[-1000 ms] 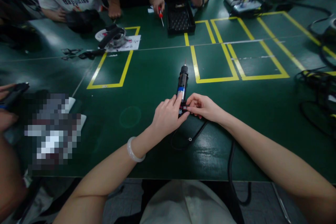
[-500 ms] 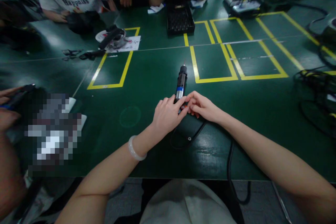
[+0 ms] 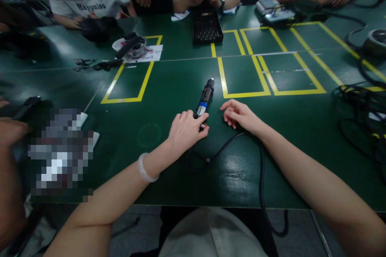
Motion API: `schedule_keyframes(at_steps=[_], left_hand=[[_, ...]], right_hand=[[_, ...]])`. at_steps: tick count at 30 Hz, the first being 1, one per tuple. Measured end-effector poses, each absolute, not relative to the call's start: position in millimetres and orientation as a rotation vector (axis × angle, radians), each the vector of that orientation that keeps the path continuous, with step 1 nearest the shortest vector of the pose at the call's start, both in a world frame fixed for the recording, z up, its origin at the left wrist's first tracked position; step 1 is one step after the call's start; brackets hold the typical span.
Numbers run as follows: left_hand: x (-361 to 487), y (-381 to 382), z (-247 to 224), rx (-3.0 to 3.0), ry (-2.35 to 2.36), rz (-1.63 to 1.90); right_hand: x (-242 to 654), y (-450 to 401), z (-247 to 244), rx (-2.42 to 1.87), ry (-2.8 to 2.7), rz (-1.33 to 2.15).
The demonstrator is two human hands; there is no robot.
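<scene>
A black and silver electric screwdriver [image 3: 206,97] with a blue band lies tilted on the green table [image 3: 175,88], its thin bit pointing away from me. My left hand [image 3: 187,130] is closed round its rear end, thumb on the near side; the palm hides part of the handle. To the right, my right hand [image 3: 239,116] is apart from the tool, fingers loosely bent, with nothing visible in them. A black cable [image 3: 226,144] curves over the table below both hands. Beside it sits a small round metal piece [image 3: 208,160].
Yellow tape outlines [image 3: 247,95] mark the table. At the back stands a black tray [image 3: 207,28] with small parts, before a co-worker's hands. A tape roll [image 3: 132,48] lies back left, a grey device [image 3: 276,10] back right. Tangled cables [image 3: 362,104] lie at right.
My right hand has come away from the screwdriver and moved right. My left hand has shifted slightly left with the rear end, so the screwdriver tilts more.
</scene>
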State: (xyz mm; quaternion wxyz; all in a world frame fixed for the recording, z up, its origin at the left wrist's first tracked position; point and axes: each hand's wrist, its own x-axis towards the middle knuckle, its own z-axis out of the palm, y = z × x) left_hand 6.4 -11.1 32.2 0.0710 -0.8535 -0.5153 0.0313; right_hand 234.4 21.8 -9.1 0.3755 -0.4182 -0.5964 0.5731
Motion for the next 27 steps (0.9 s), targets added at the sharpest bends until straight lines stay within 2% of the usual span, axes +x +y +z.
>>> schedule_keyframes(at_steps=[12, 20, 27], left_hand=[[-101, 23, 35, -2.379, -1.901, 0.233], [-181, 66, 31, -2.174, -2.193, 0.184], [-215, 93, 31, -1.972, -2.405, 0.212]], right_hand=[[234, 23, -12, -1.109, -1.432, 1.482], [232, 22, -13, -1.124, -1.466, 1.481], [232, 21, -12, -1.143, -1.476, 1.475]])
